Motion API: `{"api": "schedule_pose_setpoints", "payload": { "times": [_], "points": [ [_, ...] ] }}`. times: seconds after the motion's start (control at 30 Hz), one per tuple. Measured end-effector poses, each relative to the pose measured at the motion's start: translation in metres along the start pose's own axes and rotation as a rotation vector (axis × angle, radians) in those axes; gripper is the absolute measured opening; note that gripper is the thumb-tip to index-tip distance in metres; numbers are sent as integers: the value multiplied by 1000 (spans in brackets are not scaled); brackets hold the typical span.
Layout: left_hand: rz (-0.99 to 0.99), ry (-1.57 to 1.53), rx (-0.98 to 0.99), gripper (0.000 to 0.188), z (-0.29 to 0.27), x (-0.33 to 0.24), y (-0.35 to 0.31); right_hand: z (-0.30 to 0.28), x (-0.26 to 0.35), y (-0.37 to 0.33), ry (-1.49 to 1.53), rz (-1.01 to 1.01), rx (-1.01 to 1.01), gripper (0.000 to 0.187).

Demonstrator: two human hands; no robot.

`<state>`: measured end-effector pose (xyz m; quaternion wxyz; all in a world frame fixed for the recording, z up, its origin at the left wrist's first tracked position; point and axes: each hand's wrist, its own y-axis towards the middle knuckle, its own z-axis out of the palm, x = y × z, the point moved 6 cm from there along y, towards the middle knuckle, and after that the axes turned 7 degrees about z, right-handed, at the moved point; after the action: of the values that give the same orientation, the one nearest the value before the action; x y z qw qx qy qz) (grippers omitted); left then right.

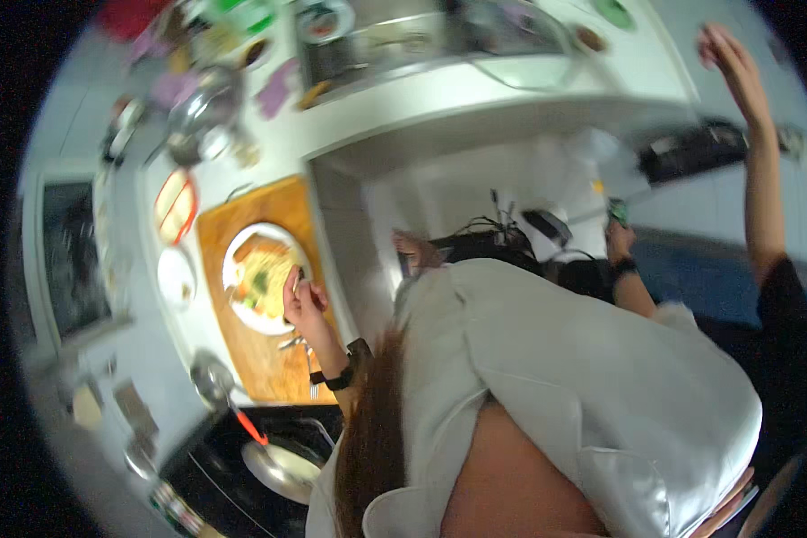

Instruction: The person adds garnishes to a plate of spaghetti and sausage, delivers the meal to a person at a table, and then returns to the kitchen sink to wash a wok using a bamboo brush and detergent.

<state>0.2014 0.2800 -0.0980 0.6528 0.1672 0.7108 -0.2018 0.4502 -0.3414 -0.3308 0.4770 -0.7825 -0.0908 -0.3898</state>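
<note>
My left hand (pixel 307 305), with a black band on its wrist, is over the right rim of a white plate (pixel 282 331). Its fingers are curled together; blur hides what they may hold. Yellow strips of food (pixel 264 276) with green garnish and orange-brown pieces lie on the plate. Under it is a wooden cutting board (pixel 220 305), with a fork (pixel 313 381) and another piece of cutlery (pixel 290 342) below the plate. On the right, my right hand (pixel 620 240), also banded in black, is low beside the counter, closed around a small dark-and-green item too blurred to name.
A pan (pixel 281 471) and a ladle (pixel 213 381) are near the black stove (pixel 215 480). Left of the board are a red-rimmed container (pixel 177 206) and a small white dish (pixel 177 276). A sink (pixel 403 40) is beyond. Another person's bare arm (pixel 762 179) reaches in at right.
</note>
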Motion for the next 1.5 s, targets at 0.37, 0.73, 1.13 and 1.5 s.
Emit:
{"api": "schedule_pose_setpoints", "payload": {
  "times": [0.37, 0.73, 1.13, 1.5],
  "points": [
    [113, 395, 573, 26, 122, -17, -80, -74, 15, -75, -103, -31, 101, 14],
    [228, 385, 698, 50, 180, -23, -102, -285, -82, -48, 309, 175, -250, 54],
    [393, 500, 957, 47, 247, -33, -101, -397, -144, -66, 150, 41, -788, 8],
    [414, 493, 1053, 33, 277, -49, -180, -478, -205, -26, 109, 456, -539, 23]
  ]
}}
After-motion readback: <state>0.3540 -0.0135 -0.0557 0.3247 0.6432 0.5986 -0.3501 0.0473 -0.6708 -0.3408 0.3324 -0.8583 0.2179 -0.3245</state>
